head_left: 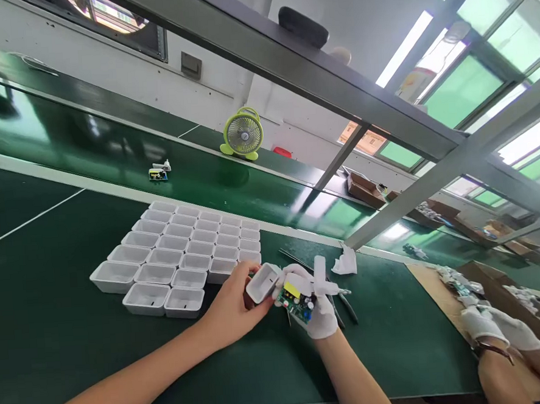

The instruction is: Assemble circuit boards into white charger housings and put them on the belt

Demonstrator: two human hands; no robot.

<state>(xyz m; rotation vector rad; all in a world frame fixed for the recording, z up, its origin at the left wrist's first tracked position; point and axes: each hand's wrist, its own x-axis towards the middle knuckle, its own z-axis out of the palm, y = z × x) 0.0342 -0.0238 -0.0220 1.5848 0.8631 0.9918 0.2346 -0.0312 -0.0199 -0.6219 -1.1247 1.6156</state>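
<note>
My bare left hand (233, 308) grips a small white plastic box (262, 283) by its sides, its open top tilted toward me. Right beside it, my right hand (322, 321), in a white glove, holds a green circuit board (297, 303) with a yellow component. A white plastic piece (321, 277) stands out above the same hand. The box and the board are close together; whether they touch is hard to tell. Rows of white boxes (163, 257) stand on the dark green table left of my hands.
Pliers (347, 310) and a torn white piece (345, 261) lie behind my right hand. A green fan (244, 133) and another board (158, 174) are on the far green surface. At right, a person's gloved hands (501, 328) are near a carton (494, 280) of parts.
</note>
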